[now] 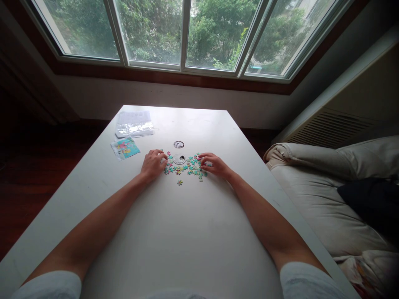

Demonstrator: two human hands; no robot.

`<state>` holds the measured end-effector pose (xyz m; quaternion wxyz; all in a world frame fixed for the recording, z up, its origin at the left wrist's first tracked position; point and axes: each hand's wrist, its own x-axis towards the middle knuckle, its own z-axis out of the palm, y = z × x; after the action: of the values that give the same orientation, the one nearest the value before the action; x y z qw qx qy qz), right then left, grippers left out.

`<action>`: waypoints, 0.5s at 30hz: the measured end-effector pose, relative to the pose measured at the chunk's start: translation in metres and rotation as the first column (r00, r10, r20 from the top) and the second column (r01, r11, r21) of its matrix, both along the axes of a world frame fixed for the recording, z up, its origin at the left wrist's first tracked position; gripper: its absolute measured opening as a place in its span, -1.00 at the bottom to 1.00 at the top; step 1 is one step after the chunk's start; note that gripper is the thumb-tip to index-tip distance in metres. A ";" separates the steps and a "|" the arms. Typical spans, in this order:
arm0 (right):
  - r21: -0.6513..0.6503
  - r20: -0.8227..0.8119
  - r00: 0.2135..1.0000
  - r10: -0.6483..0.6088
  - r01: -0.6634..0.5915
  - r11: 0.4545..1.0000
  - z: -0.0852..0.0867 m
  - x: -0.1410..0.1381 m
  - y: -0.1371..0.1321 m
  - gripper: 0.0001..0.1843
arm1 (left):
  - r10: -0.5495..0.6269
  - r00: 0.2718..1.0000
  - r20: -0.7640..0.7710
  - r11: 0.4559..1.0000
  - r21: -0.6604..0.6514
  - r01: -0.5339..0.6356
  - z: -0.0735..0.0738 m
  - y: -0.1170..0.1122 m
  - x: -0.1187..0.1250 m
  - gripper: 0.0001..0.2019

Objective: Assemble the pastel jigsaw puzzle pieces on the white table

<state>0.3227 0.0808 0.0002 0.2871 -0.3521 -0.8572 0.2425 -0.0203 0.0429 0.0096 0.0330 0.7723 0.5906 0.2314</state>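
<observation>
Several small, colourful puzzle pieces (pixel 186 167) lie scattered in a loose heap on the white table (pixel 174 232). My left hand (pixel 152 164) rests at the heap's left edge with its fingers curled onto the pieces. At the right edge, my right hand (pixel 215 165) has its fingers curled in a pinch; what they hold is too small to name. One stray piece (pixel 180 182) lies alone just in front of the heap. A small round white lid or container (pixel 179 159) sits between the hands.
A second small round object (pixel 178 144) lies behind the heap. A colourful picture card (pixel 125 148) and a clear plastic bag with papers (pixel 134 123) are at the far left. A pale sofa (pixel 327 199) stands right of the table, and a window (pixel 187 33) runs behind.
</observation>
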 end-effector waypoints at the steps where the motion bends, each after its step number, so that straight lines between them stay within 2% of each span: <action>1: -0.032 -0.033 0.999 -0.013 0.012 0.999 0.001 0.000 -0.001 -0.81 | 0.003 1.000 -0.001 1.000 -0.004 -0.003 0.000 0.000 0.000 -0.78; 4: -0.091 -0.121 0.987 -0.107 0.096 0.991 0.002 0.004 0.001 -0.78 | 0.005 1.000 -0.011 1.000 -0.003 -0.005 0.000 0.000 -0.002 -0.78; 6: -0.103 -0.160 0.963 -0.218 0.203 0.974 -0.002 0.010 0.006 -0.77 | 0.003 1.000 -0.018 1.000 0.000 -0.003 0.003 0.001 -0.003 -0.77; 10: -0.140 -0.115 0.885 -0.451 0.434 0.890 -0.014 0.023 0.019 -0.75 | -0.031 0.999 -0.025 0.999 -0.016 0.031 0.016 0.002 -0.010 -0.72; 12: -0.076 -0.043 0.864 -0.502 0.498 0.864 -0.020 0.026 0.022 -0.79 | -0.035 0.999 -0.041 0.999 -0.040 0.034 0.025 0.002 -0.015 -0.71; 15: 0.059 0.043 0.855 -0.517 0.514 0.856 -0.023 0.025 0.022 -0.84 | -0.040 0.996 -0.084 0.992 -0.119 0.030 0.039 0.003 -0.025 -0.71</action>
<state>0.3473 0.1032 -0.0231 0.3246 -0.5689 -0.7448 0.1273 -0.0449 0.0456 0.0484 0.0572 0.7885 0.5906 0.1620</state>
